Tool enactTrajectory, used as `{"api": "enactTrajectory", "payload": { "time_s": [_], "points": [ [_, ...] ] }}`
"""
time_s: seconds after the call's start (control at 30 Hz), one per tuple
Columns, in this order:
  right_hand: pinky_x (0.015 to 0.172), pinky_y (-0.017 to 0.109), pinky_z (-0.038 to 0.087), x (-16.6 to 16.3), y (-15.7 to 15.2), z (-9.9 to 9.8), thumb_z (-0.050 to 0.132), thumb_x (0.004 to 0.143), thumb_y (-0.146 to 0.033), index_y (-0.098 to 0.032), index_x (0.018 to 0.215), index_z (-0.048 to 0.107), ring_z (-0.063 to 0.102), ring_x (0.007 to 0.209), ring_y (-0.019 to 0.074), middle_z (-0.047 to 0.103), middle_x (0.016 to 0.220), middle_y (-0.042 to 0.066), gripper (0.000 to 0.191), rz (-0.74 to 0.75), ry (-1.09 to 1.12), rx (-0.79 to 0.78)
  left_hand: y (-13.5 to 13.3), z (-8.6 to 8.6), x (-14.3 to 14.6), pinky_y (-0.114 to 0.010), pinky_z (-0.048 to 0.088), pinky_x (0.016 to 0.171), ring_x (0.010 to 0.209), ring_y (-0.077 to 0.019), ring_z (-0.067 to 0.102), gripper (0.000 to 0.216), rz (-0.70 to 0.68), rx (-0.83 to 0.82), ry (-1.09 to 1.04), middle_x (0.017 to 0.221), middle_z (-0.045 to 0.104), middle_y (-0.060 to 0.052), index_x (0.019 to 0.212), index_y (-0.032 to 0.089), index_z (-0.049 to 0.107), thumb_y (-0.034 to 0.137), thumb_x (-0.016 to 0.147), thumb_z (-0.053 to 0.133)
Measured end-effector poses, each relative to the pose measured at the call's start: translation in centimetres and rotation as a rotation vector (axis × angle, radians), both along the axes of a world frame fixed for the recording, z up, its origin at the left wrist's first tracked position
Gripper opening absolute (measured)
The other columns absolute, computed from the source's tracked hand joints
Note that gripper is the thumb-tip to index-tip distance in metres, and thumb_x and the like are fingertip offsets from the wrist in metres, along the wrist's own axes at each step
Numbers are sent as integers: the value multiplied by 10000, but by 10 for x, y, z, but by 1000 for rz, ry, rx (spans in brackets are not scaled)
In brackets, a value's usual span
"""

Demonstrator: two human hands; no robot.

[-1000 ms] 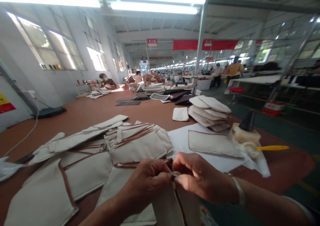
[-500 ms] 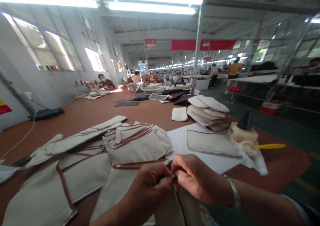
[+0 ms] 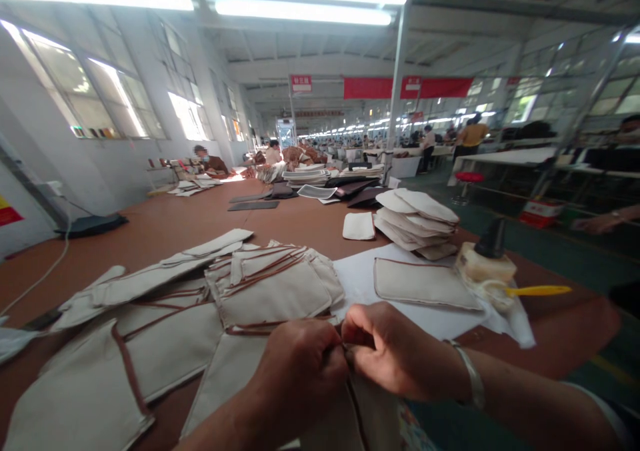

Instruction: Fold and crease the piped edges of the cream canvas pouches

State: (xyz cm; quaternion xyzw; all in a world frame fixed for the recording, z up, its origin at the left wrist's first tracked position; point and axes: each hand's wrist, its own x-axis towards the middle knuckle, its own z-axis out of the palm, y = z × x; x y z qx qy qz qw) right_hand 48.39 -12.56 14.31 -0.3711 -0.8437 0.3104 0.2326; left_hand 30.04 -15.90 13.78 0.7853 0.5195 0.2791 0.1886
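Note:
Close together at the bottom centre, my left hand [image 3: 303, 364] and my right hand [image 3: 395, 351] pinch the top edge of a beige fabric panel with brown trim [image 3: 373, 414]. The panel hangs below my fingers, partly hidden by them. Both hands are closed, and the fingertips of the left are mostly out of sight. Just left of my hands lies a pile of beige panels with brown edging [image 3: 280, 291]. Beyond my right hand, a single beige panel [image 3: 425, 284] rests on a white sheet [image 3: 357, 271].
A yellow-handled brush [image 3: 537, 291] lies by a glue-smeared container [image 3: 485, 264] with a black cone on it. Behind stands a stack of beige pieces [image 3: 415, 218]. Dark panels [image 3: 360, 191] lie farther back on the brown table [image 3: 200, 214]. Another person's hand [image 3: 605, 221] shows at right.
My left hand has turned slightly, its thumb and fingertips now more hidden. My right hand has barely shifted and still pinches the panel. Another person's hand has come in at the right edge.

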Motion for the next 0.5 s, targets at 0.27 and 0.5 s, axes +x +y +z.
{"api": "enactTrajectory", "payload": {
  "time_s": [0.27, 0.5],
  "points": [
    [541, 230, 296, -2, 6, -8, 484, 722, -155, -170, 723, 524, 427, 601, 115, 515, 630, -16, 42, 7, 128, -137, -1, -9, 3, -236, 311, 559, 566, -123, 462, 199, 27, -93, -298, 579, 502, 9, 618, 150, 568, 194, 780, 461],
    [560, 226, 335, 3, 8, -4, 586, 742, -256, -145, 852, 588, 440, 634, 120, 557, 708, 0, 156, 58, 234, -438, 6, 3, -11, -228, 233, 485, 536, -99, 335, 254, -63, -508, -474, 586, 438, 30, 694, 125, 609, 349, 795, 545]
  ]
}}
